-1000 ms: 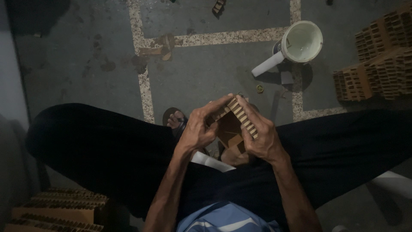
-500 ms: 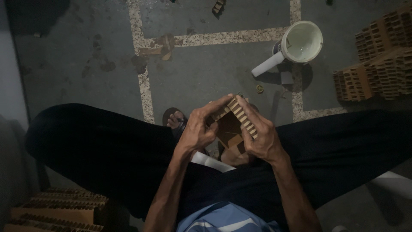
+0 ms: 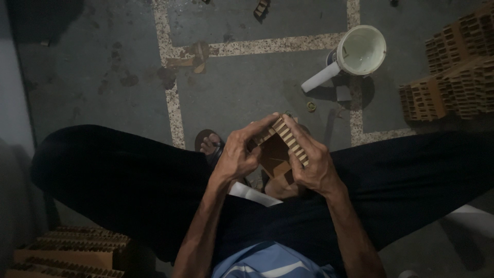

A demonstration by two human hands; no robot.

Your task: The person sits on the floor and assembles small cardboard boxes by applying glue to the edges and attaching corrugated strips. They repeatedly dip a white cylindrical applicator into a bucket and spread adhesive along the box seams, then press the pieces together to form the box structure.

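Note:
Between my knees I hold a small wooden box frame (image 3: 280,149) with comb-like notched edges, its open side facing up. My left hand (image 3: 237,154) grips its left side, fingertips curled over the top corner. My right hand (image 3: 313,163) clasps the right notched edge, thumb along the slats. Both hands press on the piece from opposite sides. I am seated, with dark trousers spread to either side, and a sandalled foot (image 3: 210,145) shows just left of my hands.
A white plastic bucket (image 3: 360,50) with a white tube lying beside it stands on the concrete floor ahead. Stacks of similar notched wooden pieces (image 3: 453,82) sit at the right. More notched wooden frames (image 3: 72,252) lie at lower left. A white paper strip (image 3: 254,194) rests on my lap.

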